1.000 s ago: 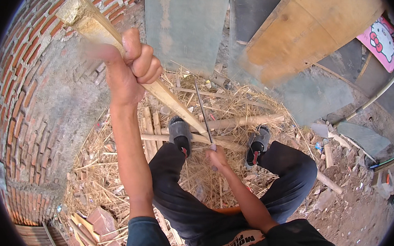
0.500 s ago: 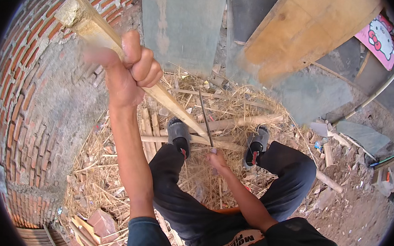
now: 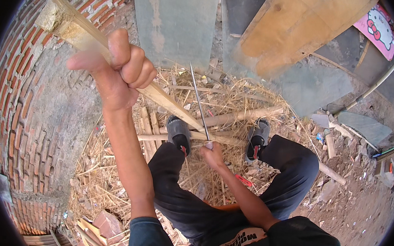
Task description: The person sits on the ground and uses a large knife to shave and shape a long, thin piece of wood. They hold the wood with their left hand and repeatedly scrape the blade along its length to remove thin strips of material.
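My left hand [image 3: 125, 74] is raised at the upper left, fingers wrapped around a long pale wooden piece [image 3: 168, 103] that looks like split bamboo. Its thick, rough end is high by the brick wall, and its narrow end slopes down between my feet. Lower and near the middle, my right hand [image 3: 214, 156] grips the handle of a machete [image 3: 198, 95]. Its long, narrow blade points up and away, seen almost edge-on. In this view the wood's lower end lies right beside the blade near the handle; whether they touch, I cannot tell.
Straw and wood scraps cover the ground, with bamboo poles [image 3: 243, 118] lying across beyond my shoes. A brick wall [image 3: 26, 143] rises at the left. Grey sheets [image 3: 174, 25] and a brown board [image 3: 304, 30] lean at the back. Rubble [image 3: 337, 137] lies at the right.
The machete blade has tilted left and shows a brighter side; my right hand has shifted slightly left. My left hand and the wood appear a little further left, as the whole view has shifted slightly.
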Demonstrator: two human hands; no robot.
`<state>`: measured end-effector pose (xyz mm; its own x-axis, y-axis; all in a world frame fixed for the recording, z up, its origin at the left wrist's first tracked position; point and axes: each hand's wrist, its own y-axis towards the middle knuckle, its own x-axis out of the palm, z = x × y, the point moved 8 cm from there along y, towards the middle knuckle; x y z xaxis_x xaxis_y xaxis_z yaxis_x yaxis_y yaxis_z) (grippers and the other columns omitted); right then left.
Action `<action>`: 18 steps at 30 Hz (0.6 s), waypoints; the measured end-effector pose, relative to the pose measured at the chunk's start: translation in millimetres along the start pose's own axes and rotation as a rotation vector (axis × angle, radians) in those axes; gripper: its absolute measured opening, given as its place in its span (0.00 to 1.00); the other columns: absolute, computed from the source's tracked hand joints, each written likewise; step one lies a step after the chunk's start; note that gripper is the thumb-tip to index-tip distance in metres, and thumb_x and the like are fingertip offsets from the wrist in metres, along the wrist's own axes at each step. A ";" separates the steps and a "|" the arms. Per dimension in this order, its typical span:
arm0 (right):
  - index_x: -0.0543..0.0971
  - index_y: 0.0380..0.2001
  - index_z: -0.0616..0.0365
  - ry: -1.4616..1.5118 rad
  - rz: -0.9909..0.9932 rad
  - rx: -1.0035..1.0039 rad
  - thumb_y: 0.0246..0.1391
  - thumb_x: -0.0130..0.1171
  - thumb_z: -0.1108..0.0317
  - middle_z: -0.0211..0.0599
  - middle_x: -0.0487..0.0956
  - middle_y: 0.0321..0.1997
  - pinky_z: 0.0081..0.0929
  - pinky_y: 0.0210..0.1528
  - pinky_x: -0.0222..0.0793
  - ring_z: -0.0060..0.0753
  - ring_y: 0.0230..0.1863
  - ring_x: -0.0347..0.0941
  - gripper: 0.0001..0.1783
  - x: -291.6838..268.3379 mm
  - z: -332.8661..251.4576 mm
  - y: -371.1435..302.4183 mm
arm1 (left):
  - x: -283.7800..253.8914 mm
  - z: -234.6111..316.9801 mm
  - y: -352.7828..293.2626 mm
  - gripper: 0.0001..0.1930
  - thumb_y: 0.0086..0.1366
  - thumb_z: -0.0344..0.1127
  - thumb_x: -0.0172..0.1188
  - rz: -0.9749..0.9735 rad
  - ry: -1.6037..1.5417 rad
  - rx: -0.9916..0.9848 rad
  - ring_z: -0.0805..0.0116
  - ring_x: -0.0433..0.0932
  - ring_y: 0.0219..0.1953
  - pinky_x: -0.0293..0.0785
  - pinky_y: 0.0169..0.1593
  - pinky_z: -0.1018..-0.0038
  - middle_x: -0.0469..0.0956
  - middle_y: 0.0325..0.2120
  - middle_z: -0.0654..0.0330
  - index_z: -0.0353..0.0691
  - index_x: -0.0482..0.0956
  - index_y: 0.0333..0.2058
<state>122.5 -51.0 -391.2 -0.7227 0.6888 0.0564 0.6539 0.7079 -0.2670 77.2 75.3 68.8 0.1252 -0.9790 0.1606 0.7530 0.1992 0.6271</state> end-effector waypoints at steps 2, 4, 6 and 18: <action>0.77 0.20 0.63 -0.016 0.043 0.078 0.46 0.58 0.71 0.33 0.75 0.17 0.33 0.17 0.58 0.28 0.14 0.66 0.07 -3.7 51.1 12.1 | 0.5 1.9 -0.1 0.34 0.54 0.79 0.47 0.009 0.018 0.000 0.83 0.43 0.10 0.39 0.14 0.82 0.48 0.10 0.76 0.52 0.53 0.22; 0.80 0.21 0.64 -0.266 0.058 0.346 0.46 0.59 0.68 0.38 0.76 0.18 0.35 0.18 0.62 0.32 0.16 0.70 0.09 -40.7 154.8 30.1 | -2.1 0.8 3.6 0.34 0.54 0.79 0.47 0.004 0.006 0.011 0.83 0.43 0.10 0.39 0.14 0.81 0.48 0.10 0.76 0.52 0.53 0.22; 0.79 0.29 0.72 -0.209 -0.003 0.543 0.48 0.59 0.63 0.54 0.80 0.26 0.47 0.36 0.69 0.52 0.32 0.78 0.17 -55.7 193.2 10.4 | -5.5 3.5 -1.4 0.34 0.54 0.79 0.47 -0.019 -0.005 0.009 0.83 0.43 0.10 0.39 0.14 0.81 0.48 0.10 0.76 0.52 0.53 0.22; 0.76 0.23 0.69 -0.226 0.023 0.232 0.54 0.58 0.56 0.44 0.74 0.18 0.43 0.30 0.64 0.42 0.22 0.72 0.22 -45.7 184.0 -37.2 | -28.2 8.9 5.4 0.34 0.59 0.79 0.41 0.222 0.127 0.041 0.83 0.42 0.11 0.39 0.14 0.82 0.46 0.10 0.76 0.52 0.53 0.22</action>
<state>90.0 -137.6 -560.9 -0.7568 0.6337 -0.1602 0.6209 0.6204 -0.4791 72.0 104.4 74.5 0.3665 -0.9082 0.2022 0.6717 0.4086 0.6179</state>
